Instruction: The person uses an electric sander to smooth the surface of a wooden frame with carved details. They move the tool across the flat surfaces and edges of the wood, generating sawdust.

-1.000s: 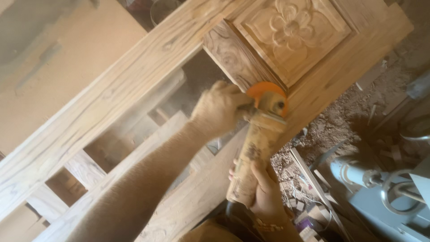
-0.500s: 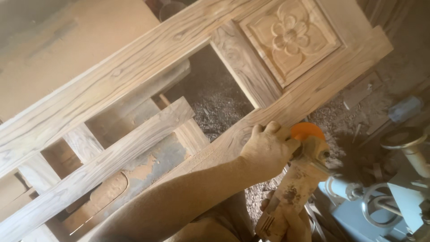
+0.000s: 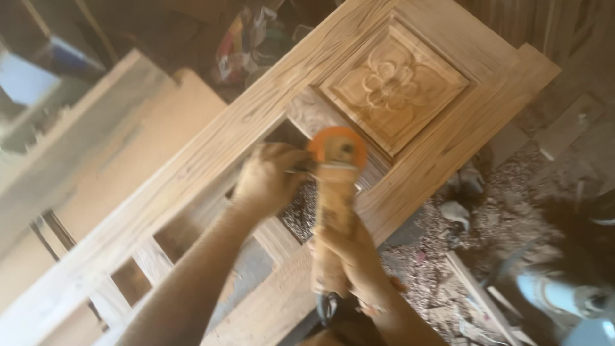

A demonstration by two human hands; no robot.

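Warm dusty light, heavy motion blur, esp. edges

Head-worn view, steeply downward, close.

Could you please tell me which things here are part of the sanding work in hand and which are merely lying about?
In use:
- grinder, dusty, with an orange guard
- left hand on its side grip
- right hand around its body
- wooden door frame with a carved flower panel

Lying about:
- wood shavings on the floor
- loose offcuts
- grey machine
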